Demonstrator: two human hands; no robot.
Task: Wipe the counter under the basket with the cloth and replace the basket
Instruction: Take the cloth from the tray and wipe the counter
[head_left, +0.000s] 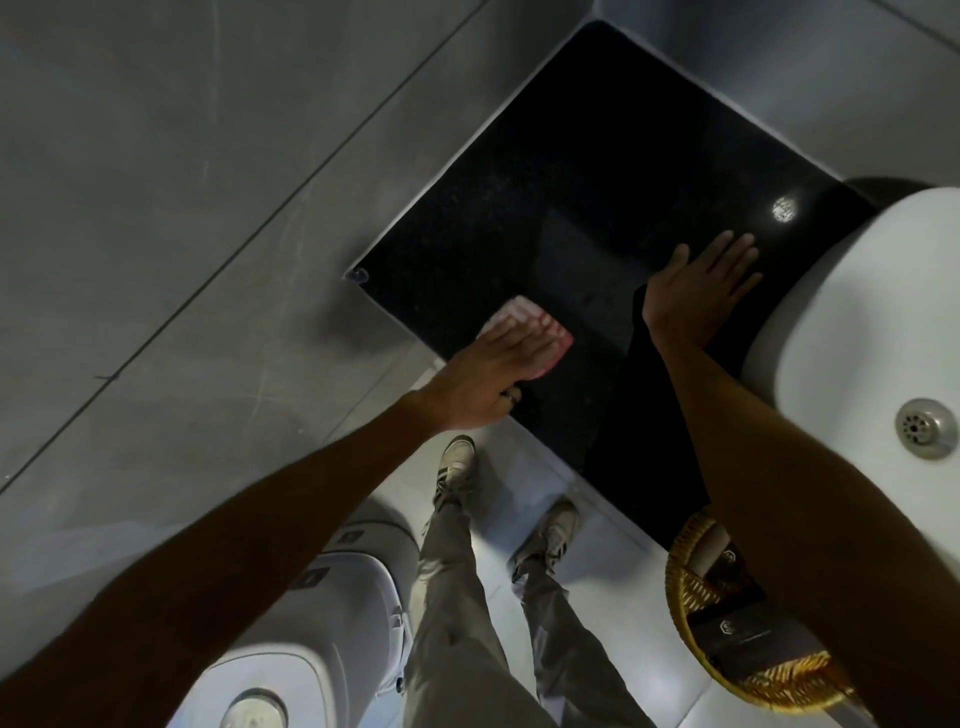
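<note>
A black polished counter (597, 171) fills the upper middle of the view. My left hand (488, 379) presses flat on a pink and white cloth (524, 322) at the counter's near left corner. My right hand (701, 286) lies flat on the counter with fingers spread, holding nothing, close to the white basin. A round woven wicker basket (696, 587) with dark packets inside sits at the lower right, off the wiped area, partly hidden under my right forearm.
A white basin (857, 322) with a metal drain (927, 428) borders the counter on the right. Grey tiled wall (208, 182) lies to the left. A white toilet (337, 623) stands below left, beside my legs and shoes on the pale floor.
</note>
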